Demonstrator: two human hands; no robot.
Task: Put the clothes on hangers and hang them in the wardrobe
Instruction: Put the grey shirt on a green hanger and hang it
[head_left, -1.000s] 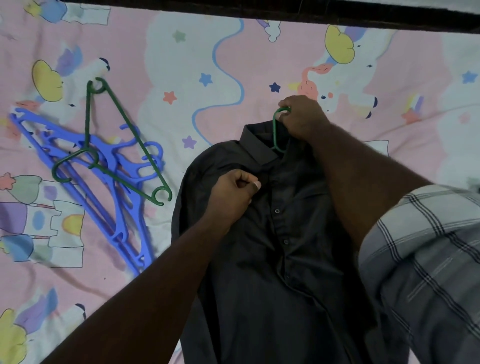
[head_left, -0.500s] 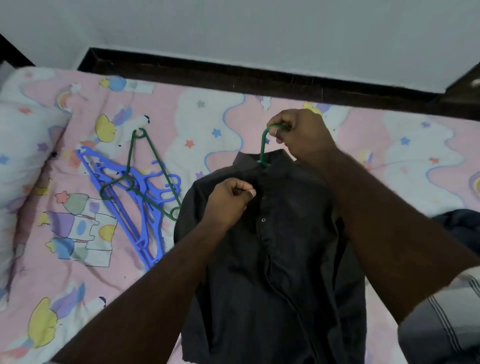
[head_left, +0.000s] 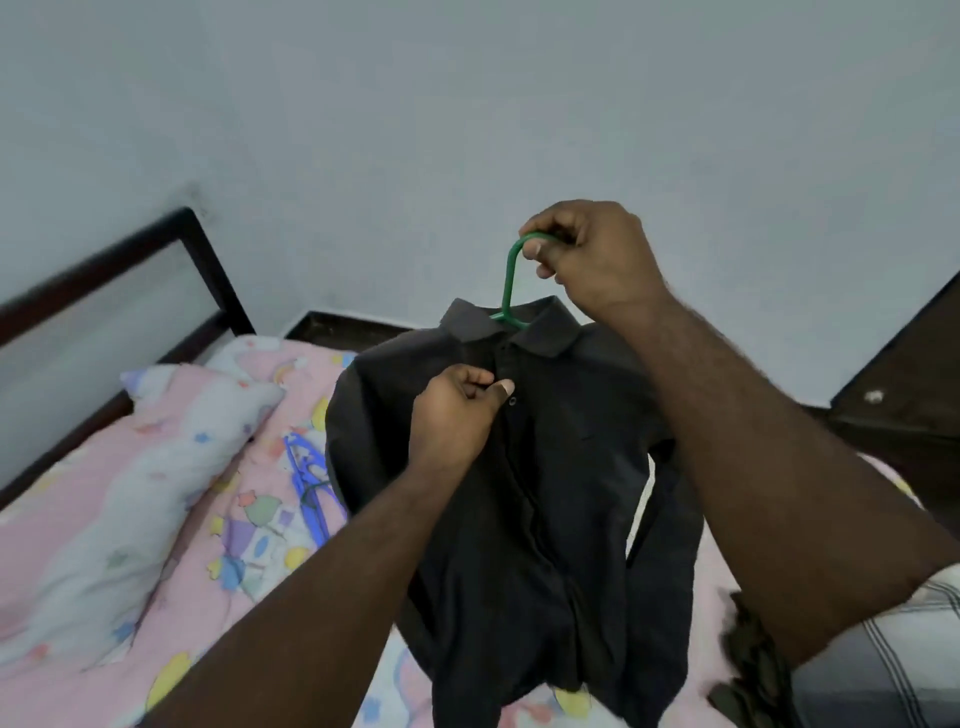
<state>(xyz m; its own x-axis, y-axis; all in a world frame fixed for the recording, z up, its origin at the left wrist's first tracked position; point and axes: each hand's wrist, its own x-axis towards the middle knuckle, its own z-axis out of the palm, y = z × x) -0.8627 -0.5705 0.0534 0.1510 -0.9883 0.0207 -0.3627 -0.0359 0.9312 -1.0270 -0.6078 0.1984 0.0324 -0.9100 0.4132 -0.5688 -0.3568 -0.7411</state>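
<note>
The right hand (head_left: 592, 260) curls its fingers round the hook of the green hanger (head_left: 511, 286), holding the dark shirt (head_left: 545, 493) up above the bed (head_left: 218, 561). The left hand (head_left: 457, 410) pinches the shirt's front placket just below the collar (beside a button). More hangers, blue hangers (head_left: 306, 478) among them, lie on the patterned sheet beside a pillow (head_left: 130, 493).
</note>
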